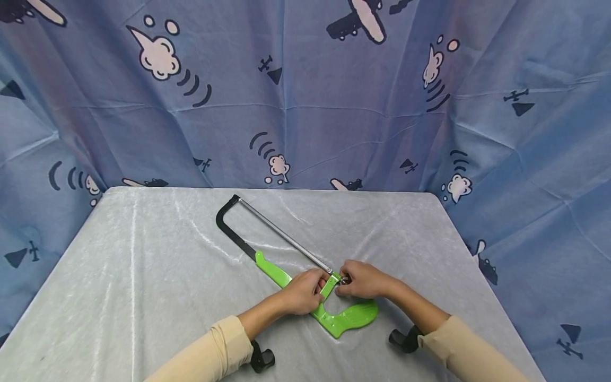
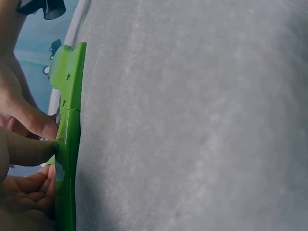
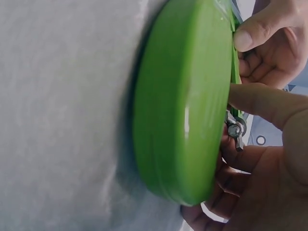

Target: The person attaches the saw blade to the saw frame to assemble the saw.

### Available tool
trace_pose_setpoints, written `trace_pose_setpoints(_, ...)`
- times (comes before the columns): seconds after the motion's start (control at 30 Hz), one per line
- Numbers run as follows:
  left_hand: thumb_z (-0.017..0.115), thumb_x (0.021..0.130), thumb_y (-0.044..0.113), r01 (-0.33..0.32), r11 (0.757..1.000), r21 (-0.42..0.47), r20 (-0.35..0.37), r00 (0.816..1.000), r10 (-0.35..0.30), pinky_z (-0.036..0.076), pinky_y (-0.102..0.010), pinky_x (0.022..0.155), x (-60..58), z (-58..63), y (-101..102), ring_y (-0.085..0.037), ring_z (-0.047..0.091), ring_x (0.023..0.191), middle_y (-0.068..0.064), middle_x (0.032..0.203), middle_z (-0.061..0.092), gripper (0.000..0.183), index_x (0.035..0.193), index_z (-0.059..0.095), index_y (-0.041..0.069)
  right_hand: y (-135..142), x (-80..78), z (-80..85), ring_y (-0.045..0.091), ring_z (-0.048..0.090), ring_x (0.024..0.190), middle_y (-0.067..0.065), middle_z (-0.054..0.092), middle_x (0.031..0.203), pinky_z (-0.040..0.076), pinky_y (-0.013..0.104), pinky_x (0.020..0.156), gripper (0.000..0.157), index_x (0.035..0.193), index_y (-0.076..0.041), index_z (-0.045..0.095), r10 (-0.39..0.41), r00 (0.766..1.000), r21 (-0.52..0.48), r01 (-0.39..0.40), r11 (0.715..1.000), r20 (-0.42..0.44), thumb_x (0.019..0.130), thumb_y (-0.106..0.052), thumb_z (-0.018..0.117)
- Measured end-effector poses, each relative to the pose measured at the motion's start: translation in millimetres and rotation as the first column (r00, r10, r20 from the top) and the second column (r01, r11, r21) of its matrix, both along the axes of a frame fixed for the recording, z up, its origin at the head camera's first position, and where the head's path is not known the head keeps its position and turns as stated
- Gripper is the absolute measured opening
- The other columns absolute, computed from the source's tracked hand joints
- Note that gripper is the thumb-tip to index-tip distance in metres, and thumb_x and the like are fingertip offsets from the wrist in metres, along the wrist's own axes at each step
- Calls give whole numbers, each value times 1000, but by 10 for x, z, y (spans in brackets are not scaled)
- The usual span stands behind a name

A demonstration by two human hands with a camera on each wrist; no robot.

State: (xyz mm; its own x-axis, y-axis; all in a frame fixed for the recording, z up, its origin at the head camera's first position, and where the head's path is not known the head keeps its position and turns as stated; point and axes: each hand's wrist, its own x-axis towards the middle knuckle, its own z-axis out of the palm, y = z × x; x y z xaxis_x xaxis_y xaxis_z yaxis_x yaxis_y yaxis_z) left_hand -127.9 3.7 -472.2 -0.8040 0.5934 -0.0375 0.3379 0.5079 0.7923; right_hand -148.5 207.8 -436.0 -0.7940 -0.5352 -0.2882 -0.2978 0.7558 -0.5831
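Note:
A hacksaw with a bright green handle (image 1: 355, 317) lies slantwise on the table, its black bow end (image 1: 228, 225) pointing to the far left. A straight silvery bar (image 1: 286, 236) spans from that end to the green front post. My left hand (image 1: 302, 293) grips the green post and frame beside the handle, thumb against the green side in the left wrist view. At the post's outer end, my right hand (image 1: 365, 279) pinches a metal wing nut (image 3: 234, 130), which shows between thumb and fingers in the right wrist view. Its fingertips are partly hidden behind the handle.
A pale grey plush cloth covers the table (image 1: 157, 297). Behind it hangs a blue patterned curtain (image 1: 315, 95). Black wrist-worn mounts (image 1: 261, 356) sit at both cuffs, close above the table.

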Motion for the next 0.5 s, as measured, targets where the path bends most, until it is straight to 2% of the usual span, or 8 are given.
trace_pose_setpoints(0.5, 68, 83, -5, 0, 1000, 19, -6, 1000, 0, 42, -20, 71, 0, -8, -7, -6, 49, 77, -1, 87, 56, 27, 107, 60, 1, -77, 3, -56, 9, 37, 56, -4, 42, 65, 30, 25, 51, 30, 63, -15, 47, -46, 996, 88, 53, 995, -74, 77, -16, 74)
